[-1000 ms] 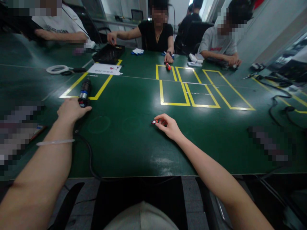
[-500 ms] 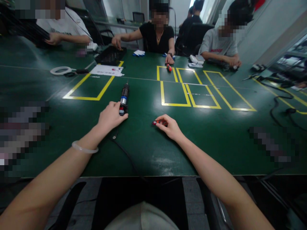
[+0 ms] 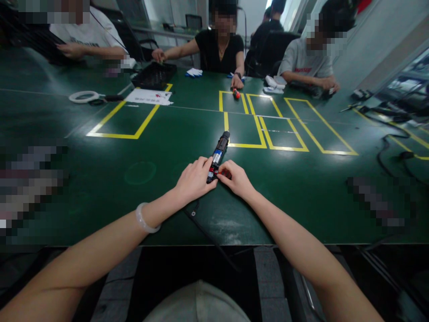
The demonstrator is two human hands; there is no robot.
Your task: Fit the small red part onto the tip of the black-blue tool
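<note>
L hand [image 3: 192, 181] is gripping the black tool [image 3: 219, 152] near its rear; R hand [image 3: 237, 179] is pinching a small red part [image 3: 228, 173] right beside it, contact unclear. Step's prob. pairing the two; next is likely needing careful alignment. Green tabletop's [image 3: 284, 192] spreading below, yellow tape [image 3: 248, 145] framing spots beyond, co-workers [image 3: 208, 50] sitting opp.

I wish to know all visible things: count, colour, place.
Tool: one, mostly black, centre
Small item: one, reddish, beside tool
Far item: one, red, opposite
Tray: one, black, far left
Paper: one, white, before tray
Ring: one, white, left
Objects: several, whitish, far edge
Table: one, green, centre
Frames: several, yellow, on table
Cords: several, black, front and right
Chairs: several, black, background
People: several, varied shirts, opposite
Left hand: one, gripping tool
Right hand: one, holding small item
</note>
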